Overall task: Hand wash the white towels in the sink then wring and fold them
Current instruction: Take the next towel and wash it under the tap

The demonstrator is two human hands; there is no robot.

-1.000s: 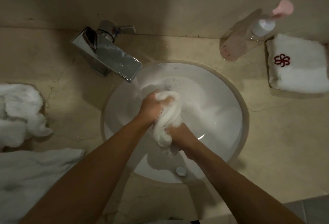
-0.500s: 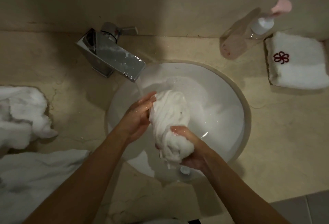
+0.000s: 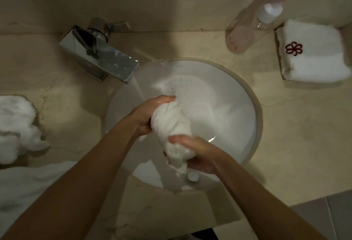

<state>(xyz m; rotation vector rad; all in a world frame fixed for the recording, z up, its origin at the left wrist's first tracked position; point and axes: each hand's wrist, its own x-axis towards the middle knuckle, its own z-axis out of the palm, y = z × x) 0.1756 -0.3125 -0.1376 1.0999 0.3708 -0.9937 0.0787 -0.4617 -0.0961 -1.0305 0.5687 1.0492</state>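
Two hands work one white towel (image 3: 172,125), twisted into a thick roll and held above the round white sink (image 3: 253,106). Fingers of the left hand (image 3: 150,115) curl tight round the roll's far end, thumb side up, with the fabric bulging out just beyond the fingertips. Fingers of the right hand (image 3: 196,156) wrap the near end, the thumb lying across the top, and a short wet tail of cloth hangs below that grip, just above the small overflow cap (image 3: 193,176) on the basin's near wall. Between the two grips the cloth shows spiral folds.

Beyond the left fingers, the chrome faucet (image 3: 99,54) pours a stream of water into the basin, passing close beside the left knuckles. Foamy water lies in the bowl past the fingertips. Well out to the left of the left hand, a crumpled white towel heap (image 3: 17,125) sits on the beige counter (image 3: 285,135), with more white cloth (image 3: 28,186) nearer. Far off beyond the right fingers lies a folded towel (image 3: 312,54) with a red flower emblem, beside a clear pump bottle (image 3: 257,24) with a pink top.
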